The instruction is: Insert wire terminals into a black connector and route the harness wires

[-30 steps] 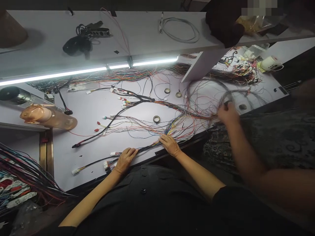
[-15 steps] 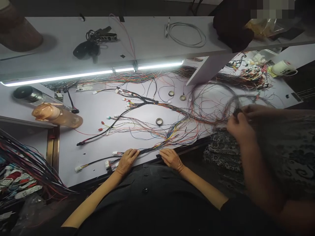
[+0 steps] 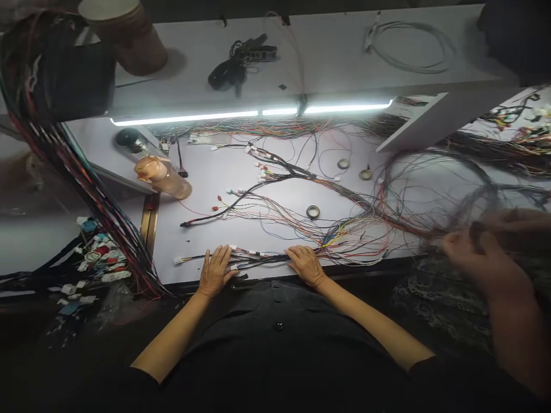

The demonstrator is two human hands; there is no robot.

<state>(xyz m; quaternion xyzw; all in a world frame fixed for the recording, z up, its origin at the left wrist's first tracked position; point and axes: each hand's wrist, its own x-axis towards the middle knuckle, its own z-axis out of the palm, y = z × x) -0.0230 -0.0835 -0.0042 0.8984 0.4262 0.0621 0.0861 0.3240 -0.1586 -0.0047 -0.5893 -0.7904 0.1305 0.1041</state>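
Observation:
A wire harness (image 3: 264,258) with black-wrapped branches and white connectors lies along the table's front edge. My left hand (image 3: 214,271) rests flat over its connector end, fingers stretched out and thumb apart. Around the thicker part of the bundle, my right hand (image 3: 306,265) is closed, its fingers curled over the wires. Loose coloured wires (image 3: 340,234) fan out to the right of that hand. Behind, a second harness (image 3: 297,172) with a black-wrapped trunk and small connectors stretches across the table. A roll of tape (image 3: 313,211) lies between the two.
Two more tape rolls (image 3: 365,174) lie farther back. A bottle (image 3: 161,176) stands at left, near a hanging wire bundle (image 3: 99,195). Above is a shelf (image 3: 336,57) with a light strip (image 3: 348,108) and keys (image 3: 230,71). A co-worker's blurred hands (image 3: 482,246) are at right.
The view has swung left. My left hand has spread open and shifted left over the connectors; my right hand has moved from the table edge onto the bundle.

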